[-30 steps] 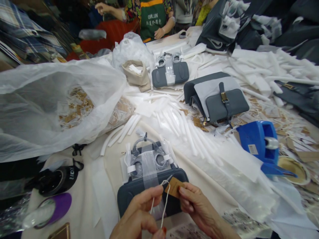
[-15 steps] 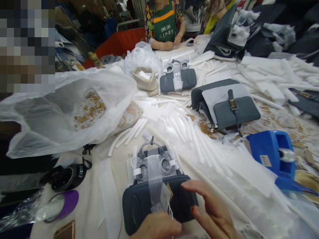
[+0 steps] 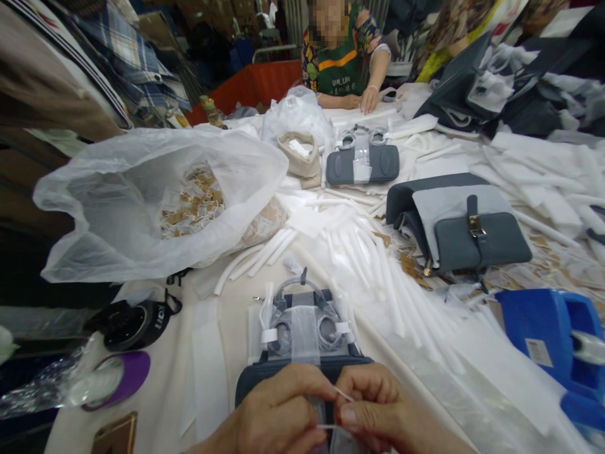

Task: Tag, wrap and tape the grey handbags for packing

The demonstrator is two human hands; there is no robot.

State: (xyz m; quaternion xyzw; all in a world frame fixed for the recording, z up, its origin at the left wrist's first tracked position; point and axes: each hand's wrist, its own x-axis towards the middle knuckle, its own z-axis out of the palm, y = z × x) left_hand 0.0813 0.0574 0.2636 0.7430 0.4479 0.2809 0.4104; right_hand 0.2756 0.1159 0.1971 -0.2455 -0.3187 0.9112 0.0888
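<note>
A dark blue-grey handbag [image 3: 258,373] lies in front of me, its looped handle wrapped in clear film and white strips at its top. My left hand [image 3: 278,410] is closed, pinching a thin white tag string [image 3: 344,395] over the bag's front. Close beside it, my right hand [image 3: 378,403] is closed on the same string, thumb and fingers pressed together. The string runs between both hands. Below them part of a clear plastic piece shows; the tag itself is mostly hidden by the fingers.
A large clear plastic bag [image 3: 118,208] with many brown tags stands at left. Further back lie another wrapped handbag [image 3: 363,165] and a grey buckled bag [image 3: 482,236]. White foam rods [image 3: 359,258] spread across the middle. A blue tape dispenser [image 3: 534,328] sits right; a phone [image 3: 116,435] lies lower left.
My hands have come together over the bag, and my right hand has closed on the string. The view has shifted, and the person opposite has reached an arm forward on the table.
</note>
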